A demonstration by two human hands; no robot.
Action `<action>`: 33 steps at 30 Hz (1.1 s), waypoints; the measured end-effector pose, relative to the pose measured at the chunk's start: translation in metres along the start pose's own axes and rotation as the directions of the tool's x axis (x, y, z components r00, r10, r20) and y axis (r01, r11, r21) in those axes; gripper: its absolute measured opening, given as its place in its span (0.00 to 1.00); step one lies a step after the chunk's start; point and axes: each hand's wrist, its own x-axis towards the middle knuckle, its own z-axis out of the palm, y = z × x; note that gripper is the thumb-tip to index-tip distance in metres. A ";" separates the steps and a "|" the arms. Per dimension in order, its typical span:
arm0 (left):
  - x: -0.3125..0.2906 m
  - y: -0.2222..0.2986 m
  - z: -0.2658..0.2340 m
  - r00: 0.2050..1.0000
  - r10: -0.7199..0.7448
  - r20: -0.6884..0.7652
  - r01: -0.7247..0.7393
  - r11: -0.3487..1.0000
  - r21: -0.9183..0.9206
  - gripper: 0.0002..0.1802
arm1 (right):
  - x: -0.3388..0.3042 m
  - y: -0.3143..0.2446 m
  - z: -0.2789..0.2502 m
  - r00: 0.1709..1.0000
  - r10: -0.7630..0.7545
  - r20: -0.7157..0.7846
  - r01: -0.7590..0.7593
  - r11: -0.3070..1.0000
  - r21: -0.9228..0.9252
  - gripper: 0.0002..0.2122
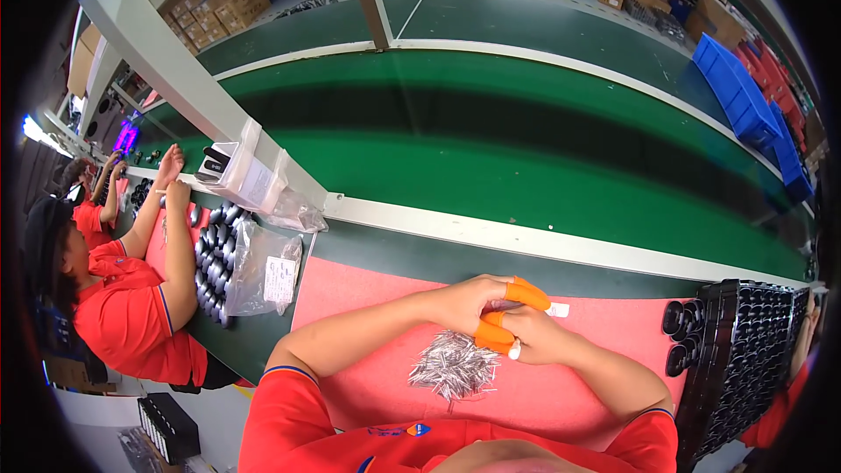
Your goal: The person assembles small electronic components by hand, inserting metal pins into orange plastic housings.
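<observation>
My left hand [473,300] and my right hand [545,337] meet above the pink mat, their fingers bent together. Orange finger cots [527,294] cover the left hand's thumb and a finger. A small white tip [514,350] shows at the right hand's fingers; whether it is a finger cover or a held part cannot be made out. Anything pinched between the hands is hidden. Just below and left of them, a heap of thin silvery metal pins [451,366] lies loose on the mat [368,315]. A small white tag [559,309] lies just beyond the right hand.
Black trays [745,359] are stacked at the right, beside several dark rounded parts [674,319]. A clear plastic bag [263,271] and shiny dark parts [215,263] lie left. Beyond a white rail [491,232] runs a green conveyor [526,166]. A co-worker [131,298] sits left.
</observation>
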 end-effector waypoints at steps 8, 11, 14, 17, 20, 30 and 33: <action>-0.001 -0.003 0.002 1.000 -0.024 0.005 0.024 0.998 -0.051 0.35 | 0.001 0.004 0.002 0.996 -0.071 -0.053 0.072 0.997 0.009 0.11; 0.000 -0.002 0.002 0.998 0.061 -0.010 -0.061 0.997 0.043 0.34 | 0.000 0.001 0.001 0.998 -0.040 -0.038 0.040 0.999 -0.006 0.12; 0.000 0.000 0.002 1.000 -0.012 0.004 0.011 0.995 0.097 0.38 | 0.002 -0.006 -0.002 0.998 -0.020 -0.058 0.018 0.999 -0.026 0.13; 0.000 -0.003 0.002 0.999 0.035 -0.009 -0.033 0.986 0.162 0.39 | 0.001 -0.008 0.000 0.997 0.009 -0.075 -0.012 0.999 -0.033 0.14; -0.001 -0.005 0.003 0.998 0.063 -0.022 -0.058 0.984 0.168 0.39 | 0.001 -0.003 0.005 0.995 0.012 -0.100 -0.017 0.999 -0.050 0.14; -0.002 -0.006 0.009 0.997 0.058 -0.045 -0.045 0.969 0.243 0.41 | 0.001 -0.012 0.007 0.980 0.058 -0.191 -0.080 0.990 -0.112 0.09; -0.001 -0.003 0.010 0.996 0.079 -0.028 -0.067 0.948 0.312 0.41 | -0.001 -0.008 0.011 0.975 0.050 -0.216 -0.083 0.986 -0.145 0.09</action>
